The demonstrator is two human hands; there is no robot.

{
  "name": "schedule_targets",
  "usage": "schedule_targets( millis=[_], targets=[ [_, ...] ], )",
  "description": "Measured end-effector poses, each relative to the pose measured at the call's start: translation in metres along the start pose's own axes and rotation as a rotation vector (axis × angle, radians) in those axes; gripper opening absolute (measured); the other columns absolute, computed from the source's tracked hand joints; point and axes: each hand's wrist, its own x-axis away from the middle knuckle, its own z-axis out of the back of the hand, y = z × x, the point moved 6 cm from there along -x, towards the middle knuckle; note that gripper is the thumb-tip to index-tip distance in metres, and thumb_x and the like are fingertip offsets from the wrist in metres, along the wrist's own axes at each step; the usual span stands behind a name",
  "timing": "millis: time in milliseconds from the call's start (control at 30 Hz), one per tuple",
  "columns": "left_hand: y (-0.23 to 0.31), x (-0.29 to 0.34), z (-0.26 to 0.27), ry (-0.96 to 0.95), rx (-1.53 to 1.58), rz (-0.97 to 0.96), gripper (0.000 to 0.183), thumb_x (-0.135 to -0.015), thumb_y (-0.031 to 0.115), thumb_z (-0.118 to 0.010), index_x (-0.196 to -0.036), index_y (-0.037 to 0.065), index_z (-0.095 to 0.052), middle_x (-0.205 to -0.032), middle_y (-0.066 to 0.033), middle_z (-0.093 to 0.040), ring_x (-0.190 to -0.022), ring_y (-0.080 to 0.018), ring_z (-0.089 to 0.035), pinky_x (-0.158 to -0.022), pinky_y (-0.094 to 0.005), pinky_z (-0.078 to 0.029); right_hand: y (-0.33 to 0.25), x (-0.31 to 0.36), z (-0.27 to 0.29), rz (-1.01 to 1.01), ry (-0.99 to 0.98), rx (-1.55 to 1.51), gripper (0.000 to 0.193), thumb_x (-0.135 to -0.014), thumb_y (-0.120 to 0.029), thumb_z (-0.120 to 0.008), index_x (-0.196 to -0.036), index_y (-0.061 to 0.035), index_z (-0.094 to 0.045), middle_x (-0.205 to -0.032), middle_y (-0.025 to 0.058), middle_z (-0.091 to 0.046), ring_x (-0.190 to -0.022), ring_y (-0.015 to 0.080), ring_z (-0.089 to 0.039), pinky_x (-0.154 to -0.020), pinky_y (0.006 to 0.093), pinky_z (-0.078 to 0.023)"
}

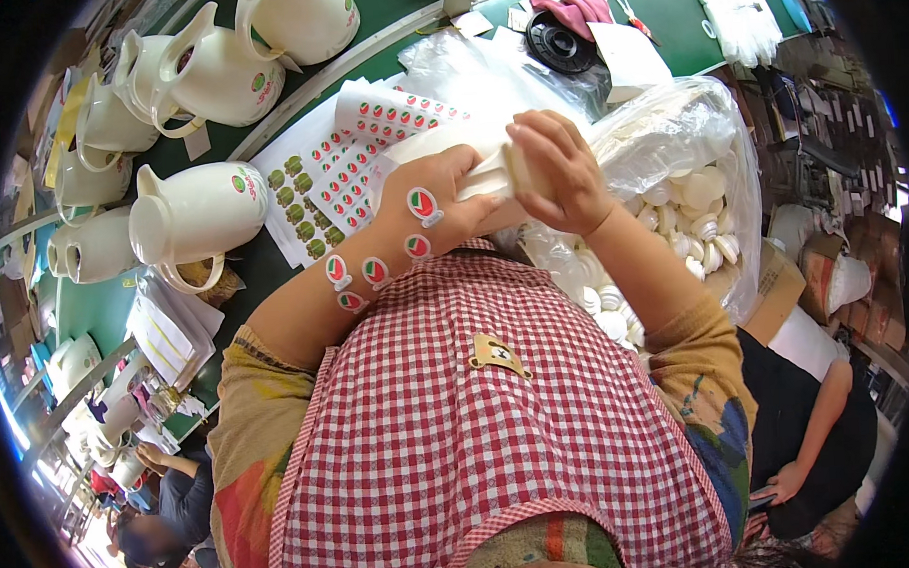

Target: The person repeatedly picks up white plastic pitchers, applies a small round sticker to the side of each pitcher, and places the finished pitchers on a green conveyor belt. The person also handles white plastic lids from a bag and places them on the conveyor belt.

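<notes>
A cream jug (484, 175) lies on its side in front of my chest. My left hand (447, 199) is closed round the jug near its handle. Round stickers in red, green and white cling to the back of that hand and along the forearm. At the jug's right end, the curved fingers of my right hand (561, 170) grip a cream round lid (521, 172). Whether the lid sits fully on the jug is hidden by the palm. Sticker sheets (346, 183) with red-green and dark green prints lie beyond my left forearm.
Several cream jugs (207, 213) with handles stand at the left on the green table (666, 41). A clear plastic bag (660, 137) of white round stoppers (697, 210) is at my right. Beyond are a black round part (561, 42) and pink cloth (575, 9). Two people sit nearby.
</notes>
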Motion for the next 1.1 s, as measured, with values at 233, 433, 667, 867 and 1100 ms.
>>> schedule_targets(
  millis=[233, 433, 667, 867, 1100],
  targets=[
    [0.005, 0.002, -0.002, -0.026, 0.046, 0.066, 0.036, -0.079, 0.029, -0.07, -0.099, 0.0, -0.063, -0.083, -0.0182, -0.067, -0.078, -0.0333, -0.067, -0.07, -0.0391, -0.053, -0.017, -0.017, 0.01, -0.28, -0.041, 0.036, 0.045, -0.08, -0.031, -0.065, -0.118, -0.0079, -0.059, -0.117, 0.014, -0.056, -0.11, 0.0326, -0.052, -0.094, 0.0421, -0.041],
    [-0.004, 0.007, -0.016, 0.147, 0.064, -0.191, 0.028, -0.079, 0.025, -0.067, -0.098, 0.006, -0.063, -0.092, -0.0153, -0.066, -0.086, -0.0315, -0.066, -0.07, -0.0389, -0.052, -0.081, -0.067, 0.016, 0.012, -0.147, -0.243, 0.018, -0.078, -0.018, -0.067, -0.094, -0.01, -0.069, -0.099, 0.009, -0.061, -0.098, 0.0282, -0.058, -0.088, 0.0405, -0.044],
    [-0.02, 0.009, -0.028, 0.222, 0.203, -0.148, 0.021, -0.076, 0.017, -0.066, -0.094, 0.008, -0.062, -0.09, -0.0123, -0.064, -0.084, -0.0323, -0.063, -0.069, -0.0385, -0.051, -0.087, -0.069, 0.009, 0.002, -0.205, -0.243, 0.013, -0.074, -0.007, -0.069, -0.087, -0.005, -0.068, -0.095, 0.0078, -0.062, -0.091, 0.0263, -0.059, -0.081, 0.0377, -0.046],
    [-0.014, -0.008, -0.008, 0.24, 0.031, -0.304, 0.026, -0.076, 0.018, -0.068, -0.098, 0.006, -0.062, -0.086, -0.012, -0.066, -0.077, -0.0308, -0.063, -0.065, -0.0359, -0.05, -0.092, -0.074, 0.009, 0.106, -0.054, -0.16, 0.01, -0.073, -0.012, -0.067, -0.081, -0.0061, -0.065, -0.094, 0.0082, -0.062, -0.093, 0.0272, -0.058, -0.086, 0.0404, -0.043],
    [-0.037, -0.03, 0.038, 0.113, 0.954, 0.355, 0.033, -0.088, 0.011, -0.059, -0.117, -0.004, -0.054, -0.082, -0.0063, -0.061, -0.064, -0.0131, -0.056, -0.059, -0.0269, -0.048, -0.046, -0.058, 0.068, -0.213, 0.213, -0.396, 0.005, -0.084, -0.005, -0.066, -0.085, -0.0014, -0.063, -0.084, 0.0054, -0.061, -0.079, 0.0136, -0.057, -0.069, 0.026, -0.045]
  ],
)
